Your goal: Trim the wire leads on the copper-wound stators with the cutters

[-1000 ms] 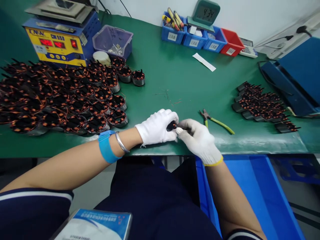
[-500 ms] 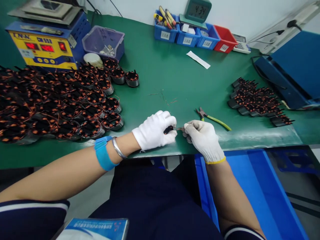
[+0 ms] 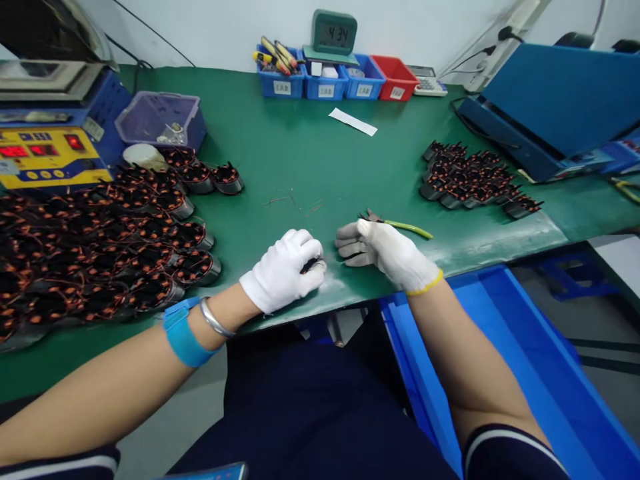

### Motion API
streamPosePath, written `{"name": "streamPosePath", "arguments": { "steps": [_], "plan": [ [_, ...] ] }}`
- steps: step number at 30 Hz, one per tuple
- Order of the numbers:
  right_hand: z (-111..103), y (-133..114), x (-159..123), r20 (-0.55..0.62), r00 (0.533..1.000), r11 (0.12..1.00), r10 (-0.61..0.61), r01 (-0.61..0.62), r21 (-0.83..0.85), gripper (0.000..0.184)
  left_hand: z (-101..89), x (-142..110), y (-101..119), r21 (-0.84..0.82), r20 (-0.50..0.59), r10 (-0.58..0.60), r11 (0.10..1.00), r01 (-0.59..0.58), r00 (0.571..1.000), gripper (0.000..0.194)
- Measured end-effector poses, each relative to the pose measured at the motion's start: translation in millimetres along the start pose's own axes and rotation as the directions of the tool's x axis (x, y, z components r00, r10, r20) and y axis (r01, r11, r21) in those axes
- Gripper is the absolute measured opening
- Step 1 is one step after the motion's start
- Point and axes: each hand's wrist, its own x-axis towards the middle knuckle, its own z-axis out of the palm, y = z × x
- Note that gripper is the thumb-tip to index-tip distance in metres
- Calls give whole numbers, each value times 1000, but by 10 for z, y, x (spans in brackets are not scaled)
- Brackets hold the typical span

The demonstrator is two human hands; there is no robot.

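In a white glove, my left hand (image 3: 287, 270) is closed around a motor stator (image 3: 311, 265), most of it hidden by the fingers. My right hand (image 3: 383, 252), gloved in white with a yellow cuff edge, is a short way to the right. Its fingers are stretched out and hold nothing. Just behind it lie the green-handled side cutters (image 3: 407, 229), their jaws partly covered by the glove. A few cut wire bits (image 3: 295, 200) are scattered on the green table mat (image 3: 270, 147) beyond my hands.
Many copper-wound stators (image 3: 100, 253) crowd the left side, near a yellow-and-blue machine (image 3: 50, 157) and a purple bin (image 3: 160, 123). A smaller stator group (image 3: 465, 177) stands right, before a blue case (image 3: 545, 113). Small blue bins (image 3: 283, 87) and a clock (image 3: 335, 32) line the back.
My right hand has let go of the wire ends at the stator, spread its fingers and drawn slightly away. My left hand keeps the stator. The camera view has turned right.
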Motion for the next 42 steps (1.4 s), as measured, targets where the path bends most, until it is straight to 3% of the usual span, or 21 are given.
{"name": "streamPosePath", "arguments": {
  "steps": [1, 3, 5, 10, 16, 20, 22, 25, 27, 29, 31, 32, 33, 35, 37, 38, 40, 42],
  "plan": [
    [-5, -38, 69, 133, 989, 998, 59, -62, 15, 42, 1, 2, -3, 5, -1, 8, 1000, -8, 1000, 12],
    [-5, -102, 171, 402, 899, 983, 175, -182, -20, 37, -1, 7, -6, 16, -5, 18, 1000, -18, 1000, 11],
    [12, -134, 218, 500, 834, 972, 233, -210, -103, 31, -6, 14, -3, 30, -7, 17, 999, -17, 1000, 8],
    [78, -95, 197, 526, 814, 968, 249, -229, -104, 18, -18, 37, 13, 41, 20, -10, 999, 9, 1000, 8],
    [112, -40, 137, 473, 856, 978, 207, -177, -109, 18, -55, 15, 58, 9, 20, -30, 1000, 30, 999, 9],
    [140, 2, 13, 376, 919, 986, 113, -58, -155, 18, -80, -43, 59, -168, 36, -96, 981, 101, 995, 45],
    [148, 38, -75, 336, 940, 983, 54, 9, -182, 16, -77, -56, 2, -419, 21, -167, 894, 160, 986, 61],
    [155, 96, -218, 289, 957, 990, -31, 69, -121, 18, -100, -49, -116, -761, 36, -298, 611, 219, 954, 59],
    [161, 125, -312, 252, 963, 992, -97, 114, -53, 21, -162, -42, -155, -844, 187, -331, 428, 324, 925, 61],
    [170, 141, -396, 212, 965, 987, -152, 158, -12, 23, -260, -44, -134, -800, 450, -254, 311, 513, 856, 64],
    [178, 146, -465, 179, 971, 987, -160, 156, 36, 24, -359, -58, -61, -698, 642, -138, 301, 649, 754, 61],
    [181, 146, -493, 169, 974, 988, -148, 138, 71, 24, -396, -70, -14, -667, 676, -112, 328, 669, 729, 58],
    [181, 145, -516, 162, 978, 987, -131, 114, 111, 24, -419, -83, 32, -664, 665, -109, 365, 652, 739, 54],
    [176, 146, -551, 141, 985, 981, -96, 69, 183, 24, -415, -114, 111, -705, 541, -139, 463, 537, 830, 47],
    [165, 152, -573, 123, 989, 972, -79, 49, 229, 25, -355, -150, 159, -732, 288, -140, 606, 312, 947, 43],
    [159, 158, -581, 113, 991, 968, -75, 45, 248, 25, -316, -170, 172, -709, 135, -103, 685, 169, 985, 40],
    [154, 174, -595, 95, 993, 956, -75, 45, 290, 26, -245, -217, 186, -575, -124, 24, 813, -92, 992, 31],
    [158, 191, -612, 81, 994, 938, -78, 45, 344, 29, -210, -269, 199, -428, -248, 194, 857, -287, 949, 23]
  ]
}}
